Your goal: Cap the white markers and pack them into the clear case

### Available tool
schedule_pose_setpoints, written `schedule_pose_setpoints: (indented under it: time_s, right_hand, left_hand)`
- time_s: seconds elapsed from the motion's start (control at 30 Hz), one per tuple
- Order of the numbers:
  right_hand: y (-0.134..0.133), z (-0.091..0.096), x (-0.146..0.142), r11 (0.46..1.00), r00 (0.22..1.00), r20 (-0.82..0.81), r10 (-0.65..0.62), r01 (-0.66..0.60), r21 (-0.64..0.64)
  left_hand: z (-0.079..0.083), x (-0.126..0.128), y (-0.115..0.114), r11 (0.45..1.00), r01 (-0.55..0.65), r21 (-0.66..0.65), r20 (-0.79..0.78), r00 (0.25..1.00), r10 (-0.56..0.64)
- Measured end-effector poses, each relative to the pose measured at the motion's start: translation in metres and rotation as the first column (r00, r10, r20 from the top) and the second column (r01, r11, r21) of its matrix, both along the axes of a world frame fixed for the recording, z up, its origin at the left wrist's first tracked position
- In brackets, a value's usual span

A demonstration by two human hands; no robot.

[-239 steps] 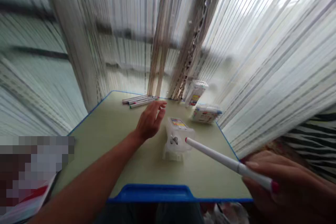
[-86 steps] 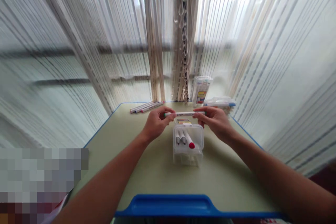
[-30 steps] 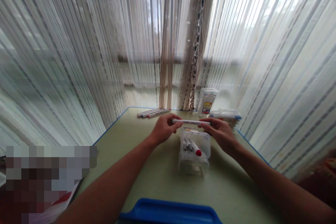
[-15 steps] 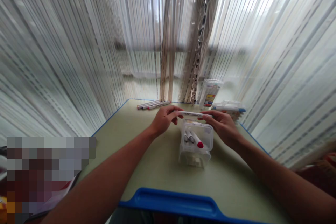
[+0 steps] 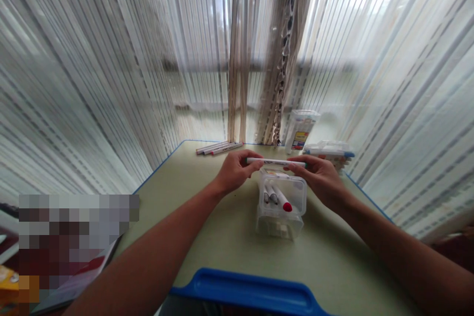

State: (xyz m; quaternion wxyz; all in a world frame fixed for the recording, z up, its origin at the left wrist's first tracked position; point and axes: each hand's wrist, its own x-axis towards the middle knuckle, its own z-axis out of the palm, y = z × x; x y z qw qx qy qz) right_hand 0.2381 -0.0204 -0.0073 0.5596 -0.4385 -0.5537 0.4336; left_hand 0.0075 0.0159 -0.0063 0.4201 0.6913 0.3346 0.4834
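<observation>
A white marker pen [image 5: 274, 162] with green at its ends lies level between my two hands, above the far part of the table. My left hand [image 5: 237, 170] pinches its left end, and my right hand [image 5: 321, 175] pinches the right end. Just below it, a clear plastic box [image 5: 301, 195] lies with its opening toward me. Inside are a red-ended marker [image 5: 284, 201] and grey-ended markers [image 5: 273, 195]. The clear lid [image 5: 279, 227] hangs down at the front of the box.
Several white markers [image 5: 220, 148] lie at the table's far left. A tall clear case [image 5: 301, 131] stands at the back right beside a pack of markers [image 5: 329, 153]. A blue tray edge [image 5: 248, 286] borders the near side; string curtains [image 5: 200, 59] hang behind.
The marker is still held by both hands, but more of its length and its green ends now show between the fingers. The whole view has shifted slightly.
</observation>
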Motion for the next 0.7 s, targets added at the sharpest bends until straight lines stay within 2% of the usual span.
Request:
schedule_pose_setpoints:
  time_s: [0.37, 0.7]
  right_hand:
    - [-0.0044, 0.0028, -0.0008, 0.998, 0.999, 0.019, -0.047, 0.048, -0.04]
    - [-0.0063, 0.0043, -0.0037, 0.996, 0.997, 0.03, -0.068, 0.07, -0.049]
  left_hand:
    - [0.0007, 0.001, -0.0009, 0.999, 0.033, 0.004, 0.081, 0.996, -0.033]
    - [-0.0007, 0.0002, 0.0004, 0.999, 0.029, 0.042, 0.041, 0.999, -0.031]
